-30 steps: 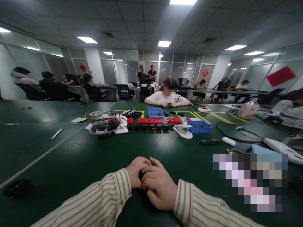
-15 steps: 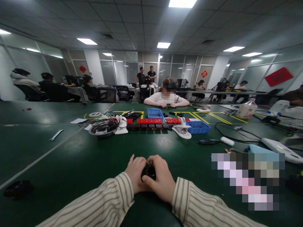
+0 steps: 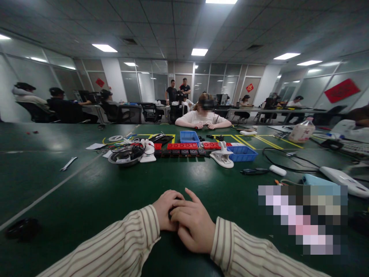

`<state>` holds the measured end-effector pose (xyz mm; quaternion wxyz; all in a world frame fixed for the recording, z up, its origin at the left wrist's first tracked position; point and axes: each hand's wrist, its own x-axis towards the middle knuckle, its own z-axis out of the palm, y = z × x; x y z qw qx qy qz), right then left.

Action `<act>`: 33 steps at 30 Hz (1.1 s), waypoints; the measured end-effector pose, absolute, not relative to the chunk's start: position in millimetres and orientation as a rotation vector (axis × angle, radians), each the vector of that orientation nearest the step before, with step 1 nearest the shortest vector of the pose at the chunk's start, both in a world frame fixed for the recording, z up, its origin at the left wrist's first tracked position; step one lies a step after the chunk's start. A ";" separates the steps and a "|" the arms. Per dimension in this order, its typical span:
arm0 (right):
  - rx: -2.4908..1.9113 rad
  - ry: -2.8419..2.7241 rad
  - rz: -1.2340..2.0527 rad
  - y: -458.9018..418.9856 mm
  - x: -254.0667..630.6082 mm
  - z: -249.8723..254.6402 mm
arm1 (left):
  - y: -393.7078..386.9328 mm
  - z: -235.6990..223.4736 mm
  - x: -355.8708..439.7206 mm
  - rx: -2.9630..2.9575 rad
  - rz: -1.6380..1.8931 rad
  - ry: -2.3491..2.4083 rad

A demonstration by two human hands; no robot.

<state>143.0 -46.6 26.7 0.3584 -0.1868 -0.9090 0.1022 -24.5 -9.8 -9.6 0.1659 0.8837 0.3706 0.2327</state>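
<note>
Just in front of me, low over the green table, a small black round part (image 3: 170, 212) is mostly covered by my hands; only a dark edge shows between the fingers. My left hand (image 3: 166, 211) is wrapped around it from the left, fingers curled over the far side. From the right, my right hand (image 3: 196, 223) lies across it with its back turned up. Its index finger is lifted away while the other visible fingers bend over the part, close to the left fingertips. The right thumb is hidden.
Another black part (image 3: 23, 229) lies at the left, with a wrench (image 3: 68, 164) farther off. Ahead are a metal bowl (image 3: 125, 163) of cables, red and black blocks (image 3: 184, 153), a white clip stand (image 3: 222, 159) and a blue bin (image 3: 243, 154). A person (image 3: 203, 115) sits opposite.
My right hand has rolled over the black part, hiding the dark opening that showed before. Its index finger is now raised. The left hand stays nearly in place.
</note>
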 end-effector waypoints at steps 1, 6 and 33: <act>-0.499 -2.320 0.281 -47.2 143.2 27.7 | -10.9 -10.1 -24.7 2.516 0.662 1.077; -0.791 -2.144 0.325 -44.0 143.0 26.1 | -22.4 -6.2 -18.4 2.524 0.674 1.296; -0.571 -2.209 0.307 -48.6 142.0 29.5 | -16.7 -10.9 -21.6 2.563 0.748 1.097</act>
